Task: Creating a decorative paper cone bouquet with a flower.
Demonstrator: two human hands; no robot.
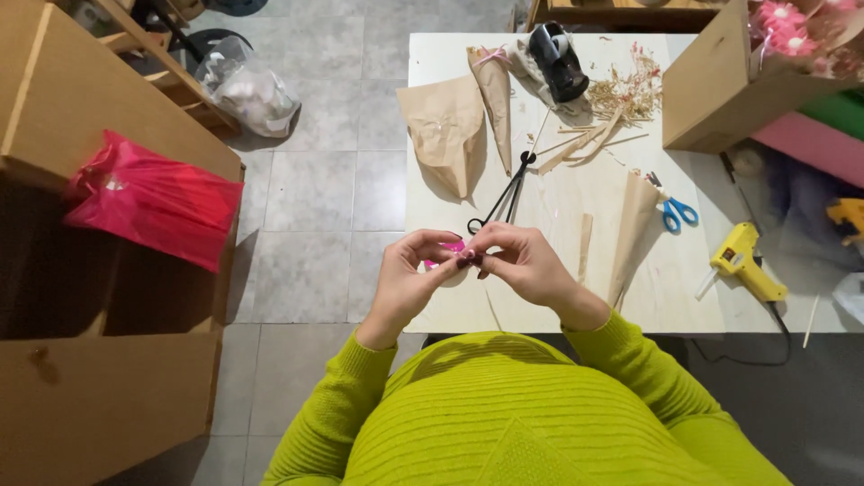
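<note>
Both hands, left hand (409, 270) and right hand (522, 261), pinch a small pink piece (447, 252) | pale wooden table (558, 297), cluttered | grey tiled floor (315, 198)

Over the pale table (558, 198), the left hand (409, 270) and right hand (522, 261) pinch a small pink piece (447, 249) together, black scissors (504, 193) just beyond.

Small pink piece (447, 249) mostly hidden between fingertips (465, 258); cardboard box (733, 81) cut off at top edge.

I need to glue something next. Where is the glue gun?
The yellow glue gun lies at the table's right edge in the head view, just right of the blue-handled scissors.
</note>
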